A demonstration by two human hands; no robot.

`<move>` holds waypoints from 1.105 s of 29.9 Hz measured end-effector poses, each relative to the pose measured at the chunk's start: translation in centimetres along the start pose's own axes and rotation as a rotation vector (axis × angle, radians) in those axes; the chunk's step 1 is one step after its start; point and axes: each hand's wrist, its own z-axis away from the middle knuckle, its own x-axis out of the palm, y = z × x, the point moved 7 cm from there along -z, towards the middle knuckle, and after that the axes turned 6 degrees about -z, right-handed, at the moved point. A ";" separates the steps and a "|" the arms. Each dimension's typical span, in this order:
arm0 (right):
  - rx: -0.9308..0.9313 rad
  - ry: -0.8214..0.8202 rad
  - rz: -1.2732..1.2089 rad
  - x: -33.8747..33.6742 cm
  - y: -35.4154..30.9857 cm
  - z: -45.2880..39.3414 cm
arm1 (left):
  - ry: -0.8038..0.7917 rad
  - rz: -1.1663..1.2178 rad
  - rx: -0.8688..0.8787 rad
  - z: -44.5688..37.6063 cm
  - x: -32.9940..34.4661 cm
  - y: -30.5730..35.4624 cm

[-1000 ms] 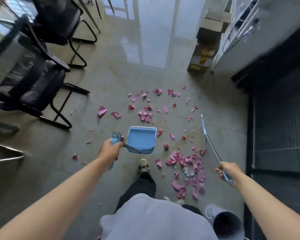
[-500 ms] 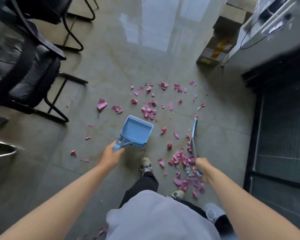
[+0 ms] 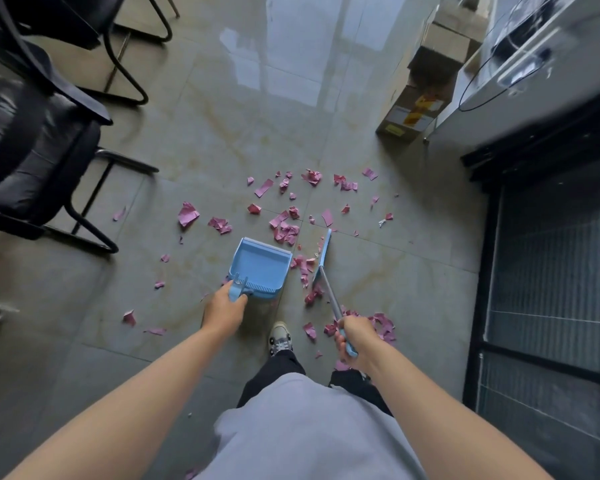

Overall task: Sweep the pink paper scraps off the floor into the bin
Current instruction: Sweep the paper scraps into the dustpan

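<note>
A glossy tiled floor fills the room and mirrors pale light. Two black chairs stand at the left; a white appliance and two stacked cardboard boxes line the right. Dozens of pink scraps lie scattered mid-floor, with a small pile between the one blue dustpan and the one broom. The left hand grips the dustpan handle; the right hand grips the broom handle. One shoe shows.
</note>
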 end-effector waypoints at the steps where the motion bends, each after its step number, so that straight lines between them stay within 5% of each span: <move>1: -0.008 -0.004 -0.025 -0.3 -0.2 0.1 | 0.000 0.000 -0.001 -0.1 0.0 0.1; 18: -0.218 0.111 -0.174 -12.2 -14.1 -0.9 | 0.149 0.011 -0.140 -0.5 -0.2 2.9; 33: -0.275 0.260 0.083 -28.0 -31.8 -8.2 | 0.377 0.004 -0.381 1.2 5.1 9.1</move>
